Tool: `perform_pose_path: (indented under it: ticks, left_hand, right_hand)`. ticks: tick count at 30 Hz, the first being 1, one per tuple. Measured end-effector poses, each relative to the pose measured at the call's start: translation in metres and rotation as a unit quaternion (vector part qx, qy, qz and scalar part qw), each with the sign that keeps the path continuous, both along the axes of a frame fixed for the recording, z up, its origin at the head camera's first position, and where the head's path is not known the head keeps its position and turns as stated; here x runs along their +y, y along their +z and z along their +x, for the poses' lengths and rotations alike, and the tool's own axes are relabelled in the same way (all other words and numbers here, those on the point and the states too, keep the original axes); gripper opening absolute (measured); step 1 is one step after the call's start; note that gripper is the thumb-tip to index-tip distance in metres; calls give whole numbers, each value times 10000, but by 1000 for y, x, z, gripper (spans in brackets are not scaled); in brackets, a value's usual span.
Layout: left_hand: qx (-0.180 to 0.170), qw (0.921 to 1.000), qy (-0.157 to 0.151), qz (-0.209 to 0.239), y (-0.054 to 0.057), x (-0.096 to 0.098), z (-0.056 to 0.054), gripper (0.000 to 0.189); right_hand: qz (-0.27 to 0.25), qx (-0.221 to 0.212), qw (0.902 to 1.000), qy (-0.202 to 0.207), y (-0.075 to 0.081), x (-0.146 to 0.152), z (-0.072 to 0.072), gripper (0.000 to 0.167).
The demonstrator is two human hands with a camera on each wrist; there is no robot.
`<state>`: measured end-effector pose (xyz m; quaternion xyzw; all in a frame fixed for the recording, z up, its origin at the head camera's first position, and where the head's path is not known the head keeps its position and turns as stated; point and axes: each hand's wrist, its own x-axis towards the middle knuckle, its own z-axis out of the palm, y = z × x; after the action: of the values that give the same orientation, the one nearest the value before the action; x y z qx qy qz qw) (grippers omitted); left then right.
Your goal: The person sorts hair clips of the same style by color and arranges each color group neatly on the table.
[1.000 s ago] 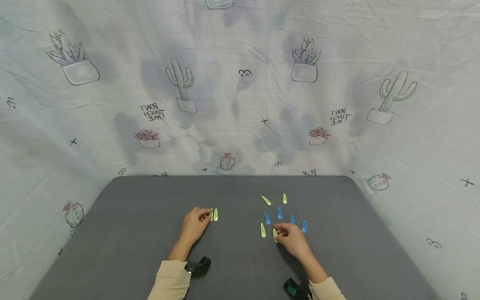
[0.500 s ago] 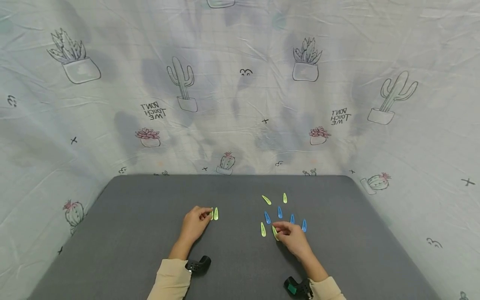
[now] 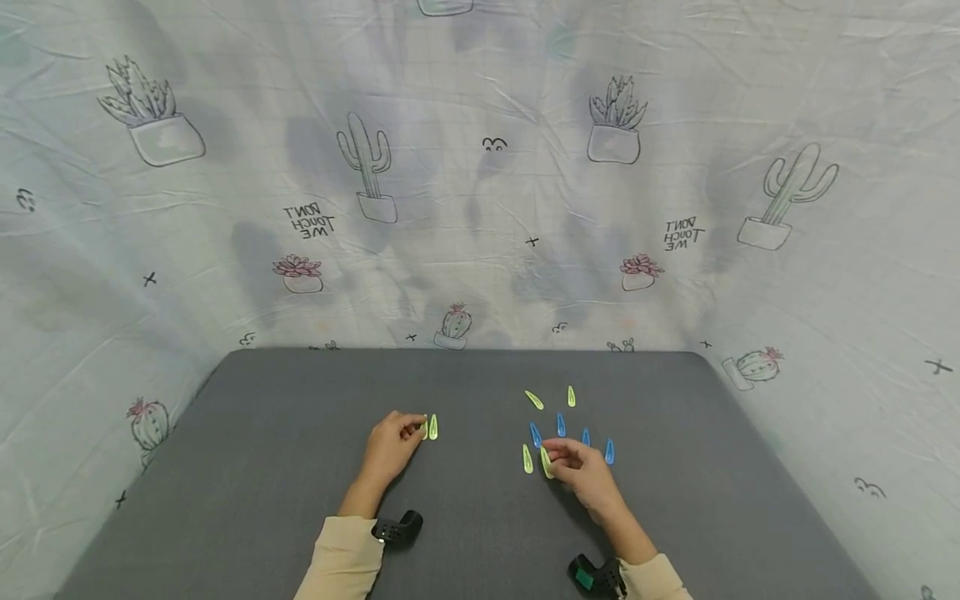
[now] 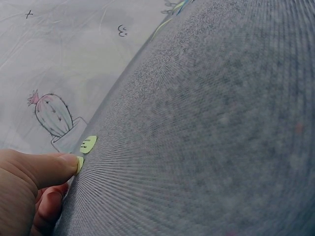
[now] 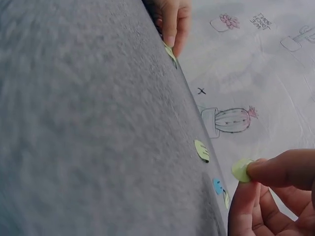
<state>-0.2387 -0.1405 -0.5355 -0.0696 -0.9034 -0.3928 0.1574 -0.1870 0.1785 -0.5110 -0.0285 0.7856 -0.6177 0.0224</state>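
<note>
My left hand (image 3: 390, 446) pinches a yellow-green snap hair clip (image 4: 80, 165) that lies on the grey table, mostly hidden by the thumb. Right beside it lies a matching yellow-green hair clip (image 3: 433, 427). Between the thumb and index finger of my right hand (image 3: 588, 477) is another yellow-green hair clip (image 5: 241, 170), raised off the surface in the right wrist view. Left of that hand rests a loose yellow-green hair clip (image 3: 528, 459). Several blue hair clips (image 3: 561, 425) lie just beyond and to the right of it.
Two more yellow-green clips, one slanted (image 3: 534, 400) and one straight (image 3: 572, 397), lie farther back. The grey table (image 3: 300, 392) ends at a pale cloth backdrop (image 3: 480, 192) printed with cacti. Each wrist wears a black device (image 3: 399, 529).
My right hand has lifted its yellow-green hair clip and shifted it slightly left. The left hand stays in place on its clip.
</note>
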Motion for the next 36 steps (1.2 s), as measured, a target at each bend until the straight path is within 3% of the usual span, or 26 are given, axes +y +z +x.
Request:
perform_pose_path:
  ticks: [5, 10, 13, 22, 32, 36]
  left_hand:
    - [-36, 10000, -13, -43, 1, 1, 0, 17]
    - [-12, 10000, 7, -38, 1, 0, -1, 17]
    - [-6, 10000, 18, -44, 1, 0, -1, 18]
    - [13, 10000, 19, -22, 2, -1, -1, 17]
    - [-80, 9999, 10, -68, 0, 0, -2, 18]
    - [-100, 9999, 14, -80, -1, -1, -2, 18]
  right_hand:
    - [-15, 119, 9995, 283, 1, -2, 0, 35]
    - [-234, 719, 9945, 719, 1, -6, -3, 33]
    - [-340, 871, 9919, 855, 2, -11, -6, 33]
    - [-277, 235, 9950, 932, 15, -47, -13, 37]
    - [-558, 201, 9940, 916, 18, -87, -20, 35]
    - [-558, 279, 9938, 919, 28, -102, -20, 34]
